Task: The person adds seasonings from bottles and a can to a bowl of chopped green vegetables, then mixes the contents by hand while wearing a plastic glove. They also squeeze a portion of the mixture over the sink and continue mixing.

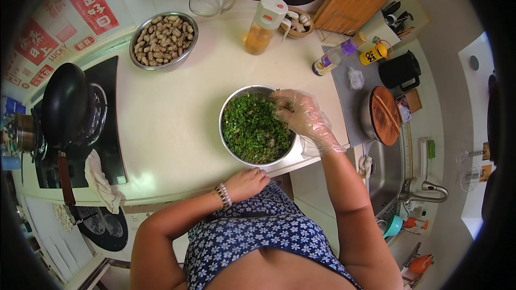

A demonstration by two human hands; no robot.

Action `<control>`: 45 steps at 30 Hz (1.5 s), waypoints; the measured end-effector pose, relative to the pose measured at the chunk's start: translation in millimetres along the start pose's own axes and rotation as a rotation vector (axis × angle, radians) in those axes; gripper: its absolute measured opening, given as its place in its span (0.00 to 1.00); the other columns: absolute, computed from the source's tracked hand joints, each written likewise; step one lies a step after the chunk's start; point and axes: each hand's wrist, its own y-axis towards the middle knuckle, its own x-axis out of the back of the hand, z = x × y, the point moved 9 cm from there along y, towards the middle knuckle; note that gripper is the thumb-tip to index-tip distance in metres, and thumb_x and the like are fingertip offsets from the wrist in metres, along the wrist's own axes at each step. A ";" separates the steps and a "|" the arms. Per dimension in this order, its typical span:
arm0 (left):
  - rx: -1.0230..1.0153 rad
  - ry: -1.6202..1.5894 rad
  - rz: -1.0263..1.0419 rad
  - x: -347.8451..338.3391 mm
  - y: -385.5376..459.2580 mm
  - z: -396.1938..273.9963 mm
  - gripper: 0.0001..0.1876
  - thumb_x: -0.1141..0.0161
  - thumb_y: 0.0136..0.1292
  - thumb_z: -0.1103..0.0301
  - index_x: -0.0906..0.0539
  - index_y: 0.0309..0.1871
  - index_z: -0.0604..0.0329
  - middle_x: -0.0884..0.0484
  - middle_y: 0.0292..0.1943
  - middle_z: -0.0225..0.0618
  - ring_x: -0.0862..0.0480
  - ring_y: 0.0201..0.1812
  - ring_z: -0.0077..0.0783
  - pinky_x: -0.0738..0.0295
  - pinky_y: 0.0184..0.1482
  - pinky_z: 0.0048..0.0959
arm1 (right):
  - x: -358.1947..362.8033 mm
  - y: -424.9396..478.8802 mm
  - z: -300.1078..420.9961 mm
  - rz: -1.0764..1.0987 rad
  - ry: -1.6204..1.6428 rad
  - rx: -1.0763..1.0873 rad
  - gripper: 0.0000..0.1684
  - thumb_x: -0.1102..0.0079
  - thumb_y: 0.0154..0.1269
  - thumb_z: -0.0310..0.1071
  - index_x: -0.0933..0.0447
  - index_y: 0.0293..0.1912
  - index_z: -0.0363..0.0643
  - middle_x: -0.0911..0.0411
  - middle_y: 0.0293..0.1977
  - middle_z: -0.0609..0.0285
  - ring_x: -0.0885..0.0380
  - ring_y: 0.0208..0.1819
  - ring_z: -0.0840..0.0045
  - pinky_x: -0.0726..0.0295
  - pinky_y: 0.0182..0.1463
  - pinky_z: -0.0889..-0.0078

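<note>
A round metal bowl point(223, 141) stands near the front edge of the counter. It holds chopped green herbs or scallions point(258, 125), mixed with something paler and brownish. My right hand point(300, 114) wears a clear plastic glove and is at the bowl's right rim, its fingers bent over the greens; whether they pinch any of the mixture I cannot tell. Bare, with beaded bracelets at the wrist, my left hand point(250, 184) rests just below the near rim. Its fingers are curled, and whether they touch the bowl is unclear.
Peanuts in shells fill a metal bowl point(194, 46) at the back left. A lidded pitcher point(262, 28) and a sauce bottle point(334, 57) stand behind. On the left, a frying pan point(64, 104) sits on the cooktop point(109, 129), beside a cloth point(98, 181). A sink point(387, 169) lies right.
</note>
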 end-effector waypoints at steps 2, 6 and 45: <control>-0.053 -0.029 -0.123 51.2 -3.0 -12.6 0.08 0.46 0.57 0.71 0.21 0.39 0.61 0.23 0.37 0.35 0.21 0.41 0.35 0.23 0.43 0.31 | 0.0 -0.5 -7.6 0.032 0.010 -0.126 0.18 0.40 0.49 0.23 0.22 0.44 0.38 0.21 0.30 0.52 0.20 0.35 0.63 0.23 0.43 0.67; -0.004 -0.044 -0.354 142.5 11.7 -0.9 0.09 0.42 0.54 0.75 0.19 0.39 0.59 0.23 0.36 0.34 0.21 0.38 0.33 0.23 0.41 0.28 | -11.7 0.5 -15.4 0.020 -0.078 0.057 0.17 0.45 0.57 0.22 0.24 0.49 0.33 0.19 0.35 0.56 0.21 0.36 0.77 0.22 0.42 0.73; 0.397 -0.790 -0.022 -8.9 95.5 -79.2 0.11 0.48 0.66 0.75 0.24 0.50 0.67 0.21 0.37 0.34 0.20 0.38 0.25 0.23 0.41 0.23 | 183.3 -192.5 -59.9 -0.009 2.206 0.395 0.16 0.45 0.58 0.42 0.37 0.19 0.52 0.43 0.13 0.74 0.48 0.11 0.88 0.52 0.08 0.86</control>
